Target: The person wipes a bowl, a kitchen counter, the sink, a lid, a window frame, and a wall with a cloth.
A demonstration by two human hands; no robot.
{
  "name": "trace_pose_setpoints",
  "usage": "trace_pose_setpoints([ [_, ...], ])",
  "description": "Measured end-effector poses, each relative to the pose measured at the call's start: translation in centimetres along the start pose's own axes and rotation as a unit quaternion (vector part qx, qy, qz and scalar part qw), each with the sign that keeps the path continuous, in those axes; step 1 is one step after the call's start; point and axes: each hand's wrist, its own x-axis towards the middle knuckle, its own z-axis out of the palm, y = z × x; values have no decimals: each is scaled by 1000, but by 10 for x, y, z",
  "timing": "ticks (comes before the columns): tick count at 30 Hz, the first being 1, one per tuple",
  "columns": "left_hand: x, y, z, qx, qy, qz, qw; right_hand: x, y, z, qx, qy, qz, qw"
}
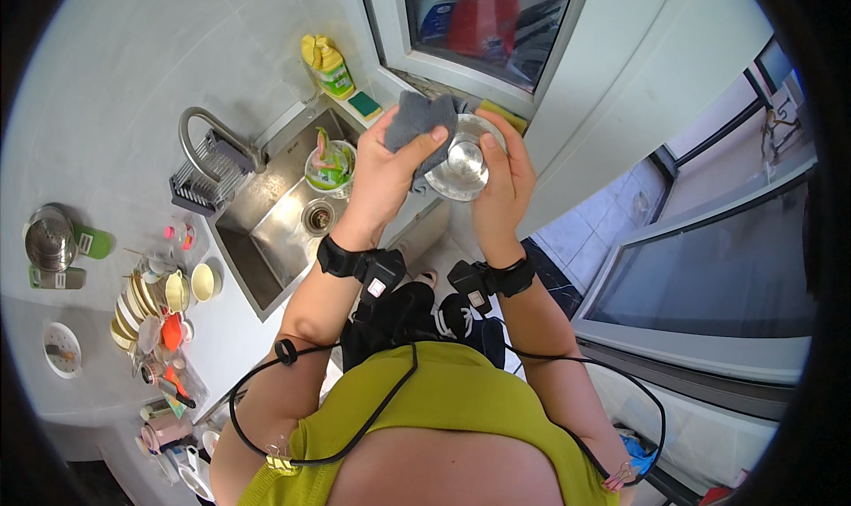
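Note:
My left hand [392,167] grips a bunched dark grey cloth [420,126], its thumb lying across the fabric. In my right hand [506,164] is a round, shiny metal lid or shallow dish [463,162], pinched between thumb and fingers at its right edge. The cloth touches the left side of this metal piece and covers part of its rim. Both are held up in front of me, to the right of the stainless steel sink [256,230]. The left fingers behind the cloth are mostly hidden.
A white strainer basket [330,187] with a green package sits in the sink beside the drain [318,217]. A curved faucet [193,124] rises behind. Dish soap [330,71] and a green sponge [364,105] stand at the corner. Plates [136,300] and cups [206,281] crowd the counter, left.

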Motion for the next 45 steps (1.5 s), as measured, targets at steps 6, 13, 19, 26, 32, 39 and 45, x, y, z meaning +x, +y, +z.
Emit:
trace_pose_setpoints([
  [6, -9, -15, 0, -80, -7, 9, 997, -1, 9, 5, 66, 55, 5, 996],
  [13, -32, -31, 7, -156, 56, -24, 986, -1, 15, 9, 16, 78, -20, 997],
  [19, -31, -31, -10, -206, 114, -79, 969, 6, 28, 5, -101, -67, -28, 992],
  [26, -13, -44, -30, -113, 158, 11, 981, -17, 42, 11, 413, -115, 359, 829],
  [32, -6, -62, -45, -308, 58, -193, 930, -19, 58, 12, 124, -98, 194, 968],
  [39, -10, -64, -46, -348, -25, -288, 892, -16, 49, 17, -112, -51, -41, 992],
  [45, -16, -57, -19, -58, 41, -39, 997, -14, 42, 13, -171, -56, -78, 981],
])
